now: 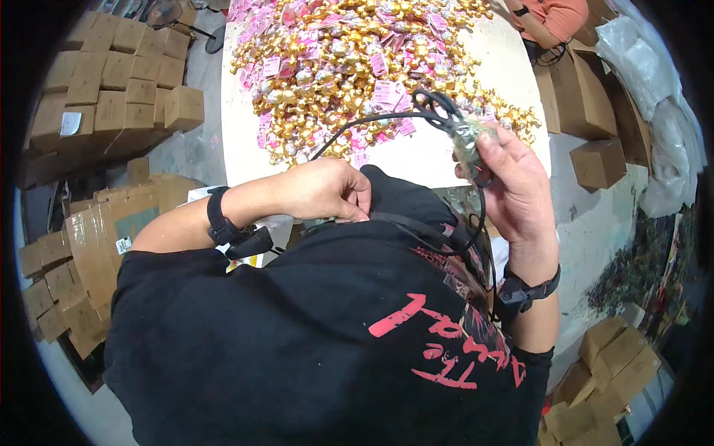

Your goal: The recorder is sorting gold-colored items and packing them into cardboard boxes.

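Up at my chest, right hand (517, 189) grips black-handled steel scissors (454, 123) tight; left hand (327, 189) pinches the black strap (409, 223) — I'd keep the blades clear.

A white table (424, 160) stood far ahead on a grey concrete floor (587, 223). Stacked cardboard boxes (111, 82) filled the far left, and more boxes (606, 372) lay near right. Clear plastic bags (654, 97) were heaped at far right.

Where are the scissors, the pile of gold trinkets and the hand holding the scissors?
scissors (440, 110), head view, black handles.
pile of gold trinkets (335, 67), head view, middle of the heap.
right hand (517, 182), head view, back of the hand.
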`<state>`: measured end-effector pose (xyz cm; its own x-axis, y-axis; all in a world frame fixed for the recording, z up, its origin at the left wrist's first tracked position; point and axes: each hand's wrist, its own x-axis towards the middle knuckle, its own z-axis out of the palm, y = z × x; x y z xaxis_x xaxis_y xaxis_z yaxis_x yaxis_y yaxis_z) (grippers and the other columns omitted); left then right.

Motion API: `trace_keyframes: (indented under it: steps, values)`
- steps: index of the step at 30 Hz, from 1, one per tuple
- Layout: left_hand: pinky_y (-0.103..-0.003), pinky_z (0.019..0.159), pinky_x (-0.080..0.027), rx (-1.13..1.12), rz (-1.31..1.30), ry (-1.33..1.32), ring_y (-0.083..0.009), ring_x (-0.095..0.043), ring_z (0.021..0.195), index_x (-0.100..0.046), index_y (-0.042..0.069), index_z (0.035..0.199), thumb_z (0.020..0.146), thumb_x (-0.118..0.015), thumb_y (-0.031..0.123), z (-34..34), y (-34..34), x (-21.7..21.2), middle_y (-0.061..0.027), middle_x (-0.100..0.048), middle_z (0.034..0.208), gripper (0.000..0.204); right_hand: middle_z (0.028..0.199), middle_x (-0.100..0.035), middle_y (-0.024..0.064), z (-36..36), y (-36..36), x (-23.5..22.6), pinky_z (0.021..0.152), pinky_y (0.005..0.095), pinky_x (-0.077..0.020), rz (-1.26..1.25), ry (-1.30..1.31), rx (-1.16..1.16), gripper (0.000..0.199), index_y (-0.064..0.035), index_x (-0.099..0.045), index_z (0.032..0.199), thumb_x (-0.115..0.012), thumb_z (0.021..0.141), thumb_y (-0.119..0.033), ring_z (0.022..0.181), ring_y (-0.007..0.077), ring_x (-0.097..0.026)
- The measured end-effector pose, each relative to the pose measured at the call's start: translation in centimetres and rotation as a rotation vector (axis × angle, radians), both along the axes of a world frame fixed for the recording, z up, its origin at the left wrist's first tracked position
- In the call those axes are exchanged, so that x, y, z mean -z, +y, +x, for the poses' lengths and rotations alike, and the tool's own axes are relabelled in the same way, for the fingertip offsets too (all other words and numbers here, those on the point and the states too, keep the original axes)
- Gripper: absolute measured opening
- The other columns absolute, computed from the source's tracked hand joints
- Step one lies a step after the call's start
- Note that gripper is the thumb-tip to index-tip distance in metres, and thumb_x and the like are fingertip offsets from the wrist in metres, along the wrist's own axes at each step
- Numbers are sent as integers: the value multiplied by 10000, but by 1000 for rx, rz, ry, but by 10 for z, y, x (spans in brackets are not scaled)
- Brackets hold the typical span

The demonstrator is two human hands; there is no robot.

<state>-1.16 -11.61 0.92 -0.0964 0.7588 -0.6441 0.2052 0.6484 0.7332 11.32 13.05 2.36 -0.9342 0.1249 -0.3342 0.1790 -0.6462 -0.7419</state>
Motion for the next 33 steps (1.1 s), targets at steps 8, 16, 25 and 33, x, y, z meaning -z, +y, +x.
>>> trace_keyframes:
  steps: [8,16,25,33]
  values:
    - [-265,570,-458,5,-145,-238,-87,-584,650,-684,46,934,773,-812,110,-3,9,45,2,-638,777,216,935,-683,-3,2,4,11,670,202,-457,92,-3,-8,296,7,-639,1167,-707,924,-148,775,42,-584]
    - [-309,615,-409,302,263,-262,-112,-486,684,-556,10,764,807,-661,66,-14,15,82,9,-504,690,126,909,-664,7,5,16,16,687,224,-466,254,-22,-24,275,6,-620,1189,-662,941,-104,774,65,-583]
    - [-297,522,-408,-245,294,156,-84,-485,560,-558,34,599,758,-743,3,21,43,63,13,-531,569,246,954,-554,9,-21,-22,5,750,256,-467,555,270,224,264,-28,-514,1126,-667,914,-64,863,77,-537]
    - [-304,796,-496,340,708,407,-144,-588,981,-670,1,936,874,-650,123,-12,38,77,-86,-624,1009,139,948,-570,98,-1,-35,17,782,349,-489,818,508,-145,449,-20,-517,1059,-778,695,-58,885,234,-582]
